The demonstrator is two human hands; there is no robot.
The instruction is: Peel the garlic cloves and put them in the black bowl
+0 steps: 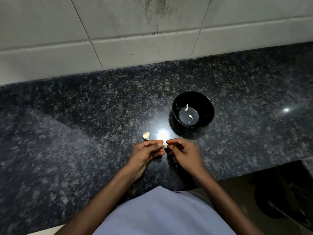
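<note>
A tiny garlic clove (164,145) lies sideways, left to right, between the hands. The left hand (149,150) and right hand (182,151), fingers curled, each pinch one end above the counter (67,133).

Two bare forearms, no sleeves reaching to them, no watch, no bracelet, no ring to see. Left hand (148,150) and right hand (182,152) both uncovered, without gloves, with short plain nails. Below, between the forearms, a pale lavender-blue garment (162,212) over the body, smooth cloth with no print, rounded at its upper edge. One small dark mark near that edge, too small to tell what.
</note>
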